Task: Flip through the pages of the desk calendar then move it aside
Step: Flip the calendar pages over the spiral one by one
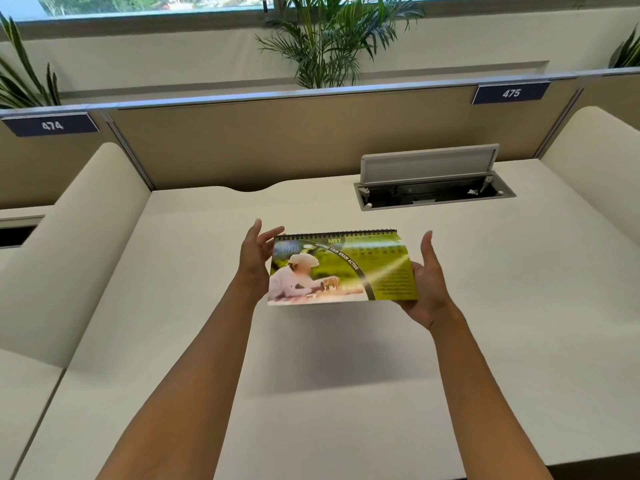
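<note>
Broadly, one white desk [311, 393] filled the view, walled at its far edge by a tan partition [277, 143] and flanked by two curved white dividers, one at each side edge. Two dark number plates hung on the partition rail: 474 [52, 125] toward the far-left corner and 475 [511, 93] toward the far-right. Behind the partition rose one full palm plant [325, 39], with the fronds of two more showing at the far left and far right.

Near the far-right part of the desk sat one recessed cable box [434, 194] with its lid [429, 164] tipped up; inside were dark fittings, probably sockets, though the blur left them unclear.

One desk calendar [341, 270] was held above the middle of the desk, clear of the surface, with its shadow on the white top below. Its black spiral binding ran along the far edge, and the facing page showed MAY, a green layout and a photo of a person in a cap.

The left hand [254, 261] was at the calendar's left edge with fingers spread and loosely curved, the thumb near the binding corner. The right hand [427, 278] cupped the right edge from beneath, supporting it, thumb raised and free.
</note>
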A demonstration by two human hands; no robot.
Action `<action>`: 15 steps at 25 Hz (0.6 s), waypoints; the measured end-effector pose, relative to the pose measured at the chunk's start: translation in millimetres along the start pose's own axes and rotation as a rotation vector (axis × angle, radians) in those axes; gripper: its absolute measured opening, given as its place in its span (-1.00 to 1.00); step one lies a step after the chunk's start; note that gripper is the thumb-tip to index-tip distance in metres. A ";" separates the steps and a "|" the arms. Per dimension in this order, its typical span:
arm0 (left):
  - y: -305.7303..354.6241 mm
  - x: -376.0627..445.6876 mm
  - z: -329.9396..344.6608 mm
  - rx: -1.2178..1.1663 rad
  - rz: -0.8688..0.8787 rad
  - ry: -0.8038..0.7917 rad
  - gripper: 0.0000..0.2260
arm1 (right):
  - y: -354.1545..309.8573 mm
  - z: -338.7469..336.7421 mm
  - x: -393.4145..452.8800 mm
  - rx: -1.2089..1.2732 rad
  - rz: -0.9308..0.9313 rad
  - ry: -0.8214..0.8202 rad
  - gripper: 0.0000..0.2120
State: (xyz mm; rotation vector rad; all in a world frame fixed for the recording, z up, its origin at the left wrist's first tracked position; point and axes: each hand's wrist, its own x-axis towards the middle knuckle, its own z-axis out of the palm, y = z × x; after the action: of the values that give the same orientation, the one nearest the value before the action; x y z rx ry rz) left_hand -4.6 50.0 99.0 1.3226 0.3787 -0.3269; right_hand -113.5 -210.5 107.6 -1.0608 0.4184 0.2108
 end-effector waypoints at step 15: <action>-3.8 -10.4 16.1 -0.096 0.102 -0.002 -0.26 | -38.3 30.8 15.4 0.178 -0.113 -0.198 -0.07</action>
State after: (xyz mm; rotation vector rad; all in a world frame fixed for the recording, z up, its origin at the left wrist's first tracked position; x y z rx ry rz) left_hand -14.3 33.6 103.6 1.2430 0.3200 -0.2224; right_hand -78.5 -202.2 144.5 -0.8763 0.1942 0.1730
